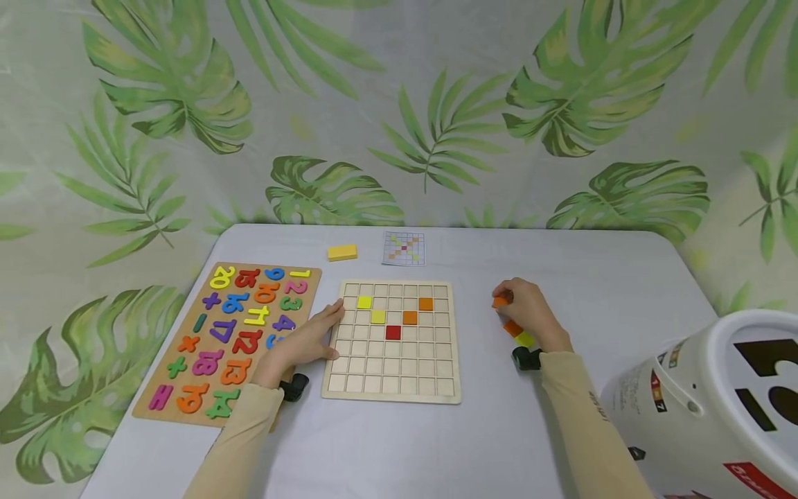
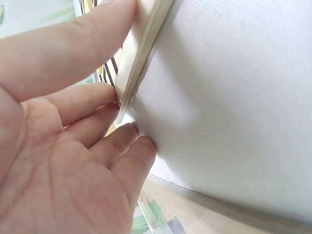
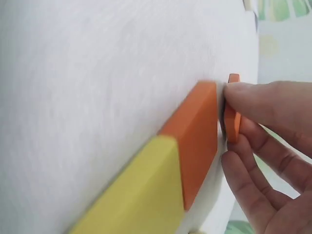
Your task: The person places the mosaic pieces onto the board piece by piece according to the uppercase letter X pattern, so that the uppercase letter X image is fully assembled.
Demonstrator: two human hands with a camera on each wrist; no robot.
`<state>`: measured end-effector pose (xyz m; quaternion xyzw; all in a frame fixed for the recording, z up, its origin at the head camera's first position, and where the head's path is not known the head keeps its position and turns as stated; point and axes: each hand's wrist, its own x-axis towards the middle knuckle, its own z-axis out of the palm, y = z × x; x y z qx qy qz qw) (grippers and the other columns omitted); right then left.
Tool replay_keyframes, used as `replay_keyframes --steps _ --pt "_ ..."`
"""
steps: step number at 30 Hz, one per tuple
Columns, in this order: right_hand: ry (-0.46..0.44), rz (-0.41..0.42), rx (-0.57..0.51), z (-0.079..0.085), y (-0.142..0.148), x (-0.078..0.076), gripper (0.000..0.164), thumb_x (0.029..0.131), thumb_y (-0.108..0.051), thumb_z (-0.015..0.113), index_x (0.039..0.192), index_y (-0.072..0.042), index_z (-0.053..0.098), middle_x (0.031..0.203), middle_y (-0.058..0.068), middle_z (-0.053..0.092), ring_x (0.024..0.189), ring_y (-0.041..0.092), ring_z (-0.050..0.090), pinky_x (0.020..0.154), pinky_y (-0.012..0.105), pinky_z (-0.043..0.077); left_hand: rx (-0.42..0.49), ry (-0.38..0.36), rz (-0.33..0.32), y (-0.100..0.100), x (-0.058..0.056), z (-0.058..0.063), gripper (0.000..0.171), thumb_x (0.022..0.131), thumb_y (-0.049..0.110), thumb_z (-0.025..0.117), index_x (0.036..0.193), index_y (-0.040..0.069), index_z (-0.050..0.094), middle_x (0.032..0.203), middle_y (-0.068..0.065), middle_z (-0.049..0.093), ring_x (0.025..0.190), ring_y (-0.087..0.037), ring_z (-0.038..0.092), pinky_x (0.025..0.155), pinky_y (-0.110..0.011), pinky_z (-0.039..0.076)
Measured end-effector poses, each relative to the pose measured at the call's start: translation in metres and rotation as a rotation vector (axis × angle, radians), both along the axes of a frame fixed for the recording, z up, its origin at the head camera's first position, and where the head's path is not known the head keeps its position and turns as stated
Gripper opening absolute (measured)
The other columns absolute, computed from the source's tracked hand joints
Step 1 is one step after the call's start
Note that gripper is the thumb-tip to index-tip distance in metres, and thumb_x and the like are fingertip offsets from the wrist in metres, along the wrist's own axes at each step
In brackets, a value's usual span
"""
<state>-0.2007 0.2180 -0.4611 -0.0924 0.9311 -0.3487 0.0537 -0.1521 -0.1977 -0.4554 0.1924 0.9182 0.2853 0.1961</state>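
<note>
A wooden grid board [image 1: 391, 388] lies in the middle of the table. Two yellow tiles [image 1: 377, 317], two orange tiles [image 1: 409, 317] and one red tile [image 1: 393, 333] sit in its squares, forming a V shape. My left hand [image 1: 307, 341] rests against the board's left edge, thumb and fingers spread along it, fingertips at the rim in the left wrist view. To the right of the board, my right hand [image 1: 528, 312] pinches an orange tile [image 3: 232, 108] between thumb and fingers. Beside it on the cloth, another orange tile [image 3: 197, 139] and a yellow tile [image 3: 139, 195] lie touching end to end.
A number puzzle board [image 1: 206, 333] lies to the left, partly under my left forearm. Behind the grid board are a printed pattern card [image 1: 404, 248] and a yellow block [image 1: 342, 252]. A large white bucket [image 1: 661, 409] stands at the right front.
</note>
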Motion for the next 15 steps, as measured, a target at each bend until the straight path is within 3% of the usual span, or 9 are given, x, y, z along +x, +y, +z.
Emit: replay_keyframes --steps 8,15 --pt "0.039 0.116 -0.070 0.007 -0.052 0.003 0.024 0.079 0.004 0.071 0.103 0.003 0.068 0.101 0.012 0.063 0.090 0.026 0.057 0.083 0.040 0.049 0.013 0.008 -0.006 -0.002 0.001 -0.001 0.082 0.083 0.002 0.072 0.148 -0.008 0.022 0.158 -0.018 0.008 0.142 -0.039 0.007 0.114 -0.051 0.014" --pt "0.032 0.343 -0.058 0.014 -0.122 0.021 0.023 0.079 -0.003 0.076 0.100 -0.004 0.069 0.095 0.001 0.062 0.085 0.017 0.054 0.079 0.031 0.048 0.021 0.004 -0.006 -0.001 0.001 0.001 0.082 0.083 0.002 0.072 0.147 -0.008 0.022 0.158 -0.018 0.008 0.142 -0.039 0.007 0.114 -0.050 0.014"
